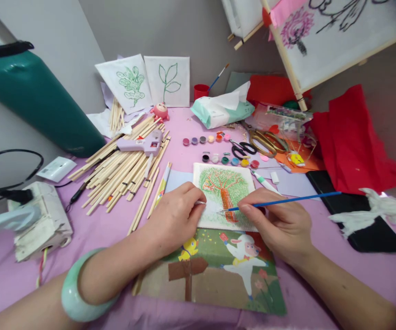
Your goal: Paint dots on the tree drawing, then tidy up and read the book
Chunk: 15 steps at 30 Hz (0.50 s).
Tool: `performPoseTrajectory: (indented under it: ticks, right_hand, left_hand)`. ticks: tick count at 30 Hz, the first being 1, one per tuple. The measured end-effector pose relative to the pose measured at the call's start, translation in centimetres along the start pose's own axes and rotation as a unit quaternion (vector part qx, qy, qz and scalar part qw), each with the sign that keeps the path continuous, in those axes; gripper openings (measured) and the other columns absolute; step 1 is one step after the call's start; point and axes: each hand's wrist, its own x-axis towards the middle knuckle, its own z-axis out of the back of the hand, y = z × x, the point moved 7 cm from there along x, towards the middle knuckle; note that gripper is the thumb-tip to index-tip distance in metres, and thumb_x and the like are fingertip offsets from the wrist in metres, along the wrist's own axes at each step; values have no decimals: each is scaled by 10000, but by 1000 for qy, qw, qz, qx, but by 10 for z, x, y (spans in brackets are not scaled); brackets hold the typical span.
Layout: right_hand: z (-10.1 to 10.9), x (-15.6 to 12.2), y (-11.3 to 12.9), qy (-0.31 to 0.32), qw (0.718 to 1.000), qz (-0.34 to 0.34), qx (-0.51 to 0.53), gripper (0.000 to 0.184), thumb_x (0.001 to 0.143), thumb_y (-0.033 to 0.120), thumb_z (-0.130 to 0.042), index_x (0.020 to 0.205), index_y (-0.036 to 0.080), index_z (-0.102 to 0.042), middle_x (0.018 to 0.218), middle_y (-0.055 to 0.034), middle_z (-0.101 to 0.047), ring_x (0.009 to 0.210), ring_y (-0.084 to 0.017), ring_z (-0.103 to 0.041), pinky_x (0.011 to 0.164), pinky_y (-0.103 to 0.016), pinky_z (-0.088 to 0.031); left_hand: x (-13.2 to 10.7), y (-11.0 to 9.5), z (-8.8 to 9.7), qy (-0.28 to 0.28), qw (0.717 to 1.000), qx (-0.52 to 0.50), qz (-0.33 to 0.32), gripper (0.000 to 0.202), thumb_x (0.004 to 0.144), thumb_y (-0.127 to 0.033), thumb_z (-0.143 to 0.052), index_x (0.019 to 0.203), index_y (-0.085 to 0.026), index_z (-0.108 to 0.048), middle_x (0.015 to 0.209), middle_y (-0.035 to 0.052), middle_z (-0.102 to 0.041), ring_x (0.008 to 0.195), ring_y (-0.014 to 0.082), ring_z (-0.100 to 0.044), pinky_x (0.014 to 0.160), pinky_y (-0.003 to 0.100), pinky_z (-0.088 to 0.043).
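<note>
My right hand (280, 224) pinches a thin blue paintbrush (287, 200), its tip touching the lower left of a small square canvas (225, 195) painted with a green-crowned tree and an orange trunk. My left hand (175, 217), fingers curled, presses on the canvas's left edge and holds it still; a pale green bangle (74, 293) circles that wrist. The canvas lies partly on a picture book cover (215, 272) showing a sheep and a chick.
Two rows of small paint pots (218, 149) sit behind the canvas, beside scissors (263, 142). A pile of wooden sticks (122, 167) with a lilac glue gun (143, 144) lies left. A tissue pack (222, 110), red cloth (352, 137), black tablet (363, 215) and power strip (43, 220) surround it.
</note>
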Motion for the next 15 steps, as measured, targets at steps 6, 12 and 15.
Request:
performPoseTrajectory:
  ticks: [6,12,15]
  right_hand:
    - [-9,3,5,30,999,9,27,114,818,106,-608,809,209,-657,691,-5,-654,622,-128,-597,550,-275,-466]
    - [-4,5,6,14,1000,10,22,130,825,103,-598,813,218,-656,703,-4,-659,644,-134,-604,585,-287,-475]
    - [-1,5,6,14,1000,20,18,135,817,94,-597,808,218,-649,682,0,-652,627,-135,-601,571,-288,-473]
  left_hand:
    - [0,0,0,0,1000,-4,-8,117,854,-138,-482,843,-162,-596,851,33,-590,737,142,-540,657,281,-412]
    - [0,0,0,2,1000,0,-8,121,855,-137,-475,845,-160,-593,846,35,-588,736,146,-541,658,286,-414]
    - [-1,-1,0,1,1000,-1,-10,121,857,-139,-472,847,-160,-590,849,36,-587,739,146,-542,663,288,-416]
